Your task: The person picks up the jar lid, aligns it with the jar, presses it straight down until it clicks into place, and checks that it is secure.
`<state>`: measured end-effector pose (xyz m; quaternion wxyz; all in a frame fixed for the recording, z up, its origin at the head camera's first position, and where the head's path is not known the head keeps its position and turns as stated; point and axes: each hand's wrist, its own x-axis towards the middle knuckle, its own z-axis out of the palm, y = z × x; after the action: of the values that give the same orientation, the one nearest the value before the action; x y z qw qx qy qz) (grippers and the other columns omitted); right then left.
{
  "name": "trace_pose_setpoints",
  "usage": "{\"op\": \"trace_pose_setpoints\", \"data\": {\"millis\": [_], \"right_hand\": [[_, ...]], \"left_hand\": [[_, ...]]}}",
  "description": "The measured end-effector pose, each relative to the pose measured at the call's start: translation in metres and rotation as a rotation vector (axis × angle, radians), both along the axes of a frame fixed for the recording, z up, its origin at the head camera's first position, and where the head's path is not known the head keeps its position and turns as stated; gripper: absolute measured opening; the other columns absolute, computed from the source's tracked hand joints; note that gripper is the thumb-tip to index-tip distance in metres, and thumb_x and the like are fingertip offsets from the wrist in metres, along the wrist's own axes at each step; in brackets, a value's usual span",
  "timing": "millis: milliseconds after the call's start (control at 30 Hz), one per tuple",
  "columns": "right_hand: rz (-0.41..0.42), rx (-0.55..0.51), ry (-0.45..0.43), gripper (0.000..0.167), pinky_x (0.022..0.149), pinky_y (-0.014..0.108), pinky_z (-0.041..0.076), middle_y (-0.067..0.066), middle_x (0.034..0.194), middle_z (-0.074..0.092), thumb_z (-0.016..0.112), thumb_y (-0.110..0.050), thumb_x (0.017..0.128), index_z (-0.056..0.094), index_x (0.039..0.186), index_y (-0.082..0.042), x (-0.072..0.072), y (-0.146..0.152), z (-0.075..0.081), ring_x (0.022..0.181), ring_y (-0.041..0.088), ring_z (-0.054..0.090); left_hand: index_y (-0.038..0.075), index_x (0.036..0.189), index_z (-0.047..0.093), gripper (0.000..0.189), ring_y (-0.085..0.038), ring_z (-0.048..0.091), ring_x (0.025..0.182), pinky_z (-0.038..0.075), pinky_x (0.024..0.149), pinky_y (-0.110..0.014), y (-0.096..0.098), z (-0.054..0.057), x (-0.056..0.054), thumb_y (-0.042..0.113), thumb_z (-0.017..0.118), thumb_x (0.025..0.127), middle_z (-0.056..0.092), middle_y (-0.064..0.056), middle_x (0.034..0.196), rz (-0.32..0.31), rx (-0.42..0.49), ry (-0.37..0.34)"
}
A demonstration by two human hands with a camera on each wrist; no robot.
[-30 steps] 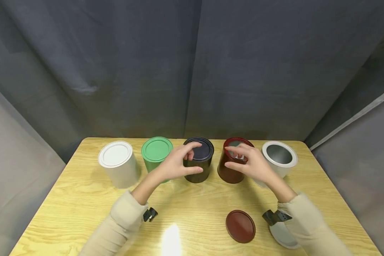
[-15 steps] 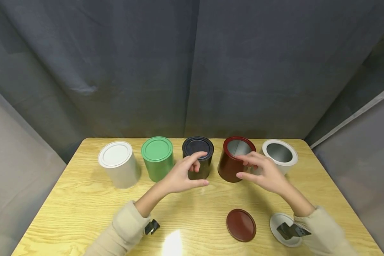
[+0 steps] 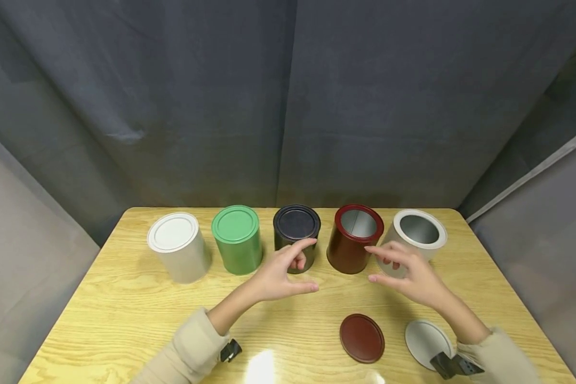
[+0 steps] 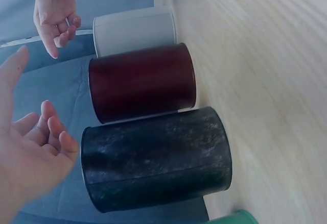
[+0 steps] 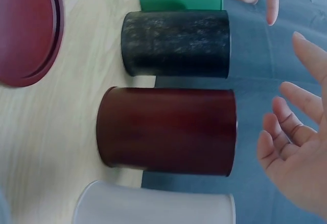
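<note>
My left hand is held in the air in front of the lidded black can, thumb and fingers spread apart with nothing between them. In the left wrist view, a gap separates its fingers from the black can. My right hand, also holding nothing, hovers in front of the lidless white can and to the right of the lidless dark red can. The right wrist view shows that hand apart from the red can. Both lidless cans show grey insides.
A lidded green can and a lidded white can stand to the left in the row. Nearer on the wooden table lie a dark red lid and a whitish lid, partly covered by the right wrist camera. Dark curtains hang behind.
Both hands have drawn back toward the person from over the cans. The left has shifted slightly right; the right has moved further right, uncovering the red can's opening. The cans appear unmoved.
</note>
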<state>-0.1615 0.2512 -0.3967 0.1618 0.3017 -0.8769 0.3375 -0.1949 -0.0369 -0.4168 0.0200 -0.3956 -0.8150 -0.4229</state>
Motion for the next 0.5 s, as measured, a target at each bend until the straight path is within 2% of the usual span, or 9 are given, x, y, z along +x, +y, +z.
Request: {"op": "trace_pose_setpoints", "data": {"millis": [200,367,500], "right_hand": [[0.009,0.002,-0.022,0.058,0.062,0.017,0.035,-0.011,0.088,0.049,0.081,-0.011,0.064,0.062,0.118,-0.013,0.005,0.011,-0.013,0.077,0.003,0.041],[0.007,-0.003,-0.053,0.060,0.064,0.021,0.038,-0.010,0.094,0.053,0.082,-0.012,0.063,0.061,0.119,-0.011,0.011,0.017,-0.024,0.080,0.004,0.045],[0.007,-0.007,-0.059,0.063,0.065,0.025,0.039,-0.007,0.100,0.055,0.082,-0.012,0.062,0.060,0.120,-0.012,0.016,0.023,-0.034,0.085,0.005,0.047]], "left_hand": [[0.010,0.134,0.038,0.077,-0.013,0.042,0.075,0.039,0.069,-0.027,0.005,-0.008,0.005,0.029,0.078,0.072,0.045,0.003,0.081,-0.019,-0.020,-0.009],[0.008,0.136,0.036,0.081,-0.014,0.045,0.082,0.042,0.076,-0.029,0.010,-0.015,0.009,0.028,0.079,0.070,0.048,0.001,0.087,-0.040,-0.013,-0.025],[0.008,0.137,0.034,0.084,-0.014,0.046,0.084,0.040,0.077,-0.026,0.014,-0.021,0.012,0.028,0.079,0.069,0.048,0.001,0.089,-0.050,-0.025,-0.039]]}}
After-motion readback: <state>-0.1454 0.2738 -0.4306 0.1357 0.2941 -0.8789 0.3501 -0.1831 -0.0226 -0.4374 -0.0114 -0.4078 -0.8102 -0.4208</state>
